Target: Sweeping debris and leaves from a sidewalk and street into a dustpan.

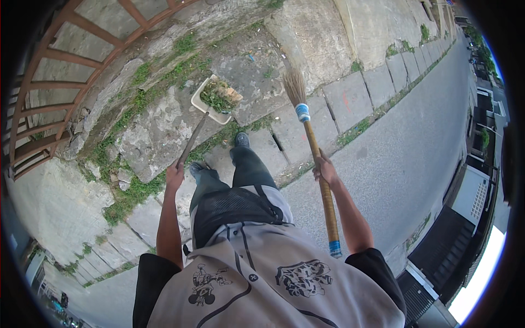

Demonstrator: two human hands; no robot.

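My left hand (174, 176) is closed around the dark handle (192, 139) of a dustpan. The white dustpan (221, 118) sits ahead of my feet, heaped with green leaves and weeds (215, 97) and a tan, flat scrap (233, 95). In my right hand (326, 169) is a stick broom (310, 134), its fingers wrapped round the long yellowish handle. Blue and white bands bind the broom just below its bristles, and a blue band marks the handle's near end. The thin bristles (295, 86) point away from me over the concrete; whether they touch it I cannot tell.
Grass tufts (143, 98) grow along cracked, uneven concrete (142, 147). Gaps, one a dark slot (278, 141), divide the slabs (350, 101) beside the road (404, 147). A brown metal gate (60, 85) stands at the left. My shoes (241, 140) are near the dustpan.
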